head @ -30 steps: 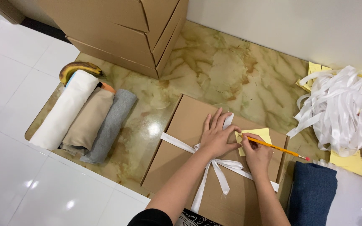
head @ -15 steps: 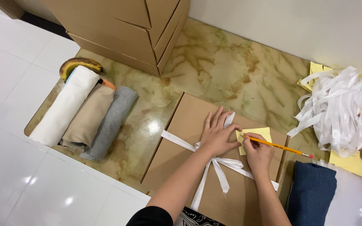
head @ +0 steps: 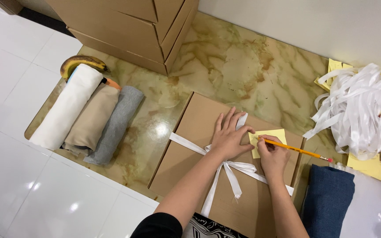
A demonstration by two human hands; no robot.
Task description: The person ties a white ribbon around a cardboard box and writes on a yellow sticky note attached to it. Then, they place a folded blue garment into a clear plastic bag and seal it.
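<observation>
A closed cardboard box [head: 199, 128] tied with a white ribbon [head: 232, 169] lies on the marbled floor. A yellow sticky note [head: 272, 134] sits on its lid. My left hand [head: 230, 136] lies flat on the lid over the ribbon knot, fingers spread, its fingertips at the note's left edge. My right hand [head: 273, 155] grips an orange pencil [head: 303, 151] with its tip on the note.
Three rolled cloths, white [head: 67, 108], beige [head: 92, 119] and grey [head: 114, 125], lie at left beside a banana [head: 82, 62]. Stacked cardboard boxes [head: 128, 26] stand behind. A heap of white ribbon [head: 358, 110] and more yellow notes [head: 369, 166] lie at right, a blue folded cloth [head: 327, 200] below.
Both hands stay in almost the same place; the pencil tip has shifted only slightly on the note.
</observation>
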